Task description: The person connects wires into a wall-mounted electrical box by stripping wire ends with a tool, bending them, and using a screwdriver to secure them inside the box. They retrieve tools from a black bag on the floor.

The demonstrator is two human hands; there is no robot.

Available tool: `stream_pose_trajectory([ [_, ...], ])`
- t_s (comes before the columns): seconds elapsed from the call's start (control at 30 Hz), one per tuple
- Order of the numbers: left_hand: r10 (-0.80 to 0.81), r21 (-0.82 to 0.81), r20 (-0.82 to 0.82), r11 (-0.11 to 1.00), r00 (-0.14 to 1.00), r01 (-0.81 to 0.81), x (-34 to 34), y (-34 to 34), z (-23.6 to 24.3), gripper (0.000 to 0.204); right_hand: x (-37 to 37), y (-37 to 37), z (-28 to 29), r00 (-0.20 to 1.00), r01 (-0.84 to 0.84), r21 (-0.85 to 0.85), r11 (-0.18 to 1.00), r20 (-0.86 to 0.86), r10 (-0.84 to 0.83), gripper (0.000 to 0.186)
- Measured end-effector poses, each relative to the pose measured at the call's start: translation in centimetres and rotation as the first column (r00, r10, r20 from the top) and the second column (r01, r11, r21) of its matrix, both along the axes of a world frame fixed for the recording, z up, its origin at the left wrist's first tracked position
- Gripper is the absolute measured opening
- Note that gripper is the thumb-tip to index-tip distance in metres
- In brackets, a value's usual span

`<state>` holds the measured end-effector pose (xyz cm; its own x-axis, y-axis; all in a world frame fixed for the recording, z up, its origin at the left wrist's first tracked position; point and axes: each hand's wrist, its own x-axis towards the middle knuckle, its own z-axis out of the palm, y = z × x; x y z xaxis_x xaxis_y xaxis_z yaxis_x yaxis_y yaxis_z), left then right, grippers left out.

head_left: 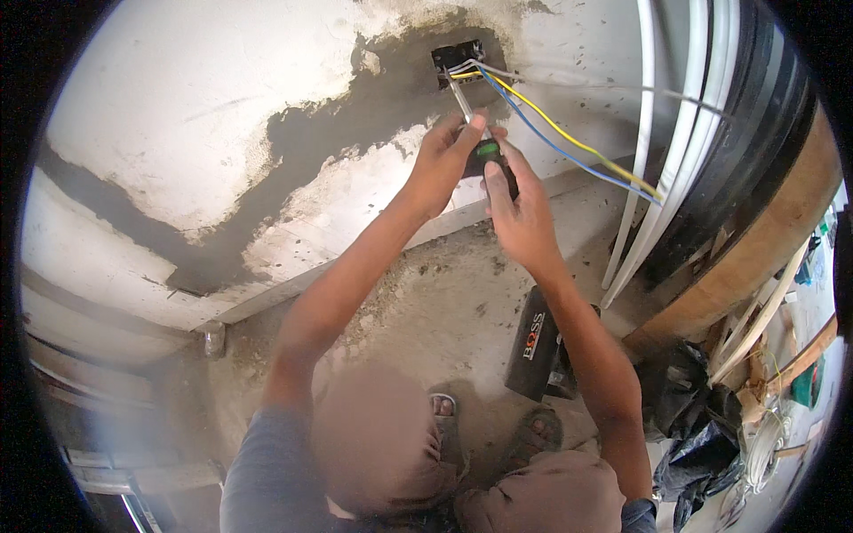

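A screwdriver with a light shaft and a black and green handle points up at a black electrical box set in the wall. My left hand pinches its shaft, close below the box. Around the handle, the fingers of my right hand are closed. The shaft's tip meets the box's lower edge; whether it touches a screw is too small to tell. Out of the box come a yellow wire, a blue wire and a grey wire, all trailing right.
White pipes lean on the wall at the right, beside curved black and wooden panels. A black carton stands on the floor near my feet. Black plastic bags and scrap lie lower right. A small jar is at the wall's foot.
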<state>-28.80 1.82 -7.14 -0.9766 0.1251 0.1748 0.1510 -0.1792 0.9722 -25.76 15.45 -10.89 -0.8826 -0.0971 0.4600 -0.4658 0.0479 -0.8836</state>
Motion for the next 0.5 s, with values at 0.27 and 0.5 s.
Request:
stream_pose_trajectory([
  [0.27,0.020,0.033,0.055,0.999,0.998,-0.022,-1.0,-0.7,-0.5,0.043,-1.2,-0.3,0.2,0.998,0.043,0.098,0.994,-0.051,-0.038,0.043],
  [0.5,-0.022,0.068,0.027,0.997,0.999,0.020,-0.8,-0.6,-1.2,0.037,-0.8,0.1,-0.3,0.989,0.053,0.066,0.996,-0.144,-0.043,0.042],
])
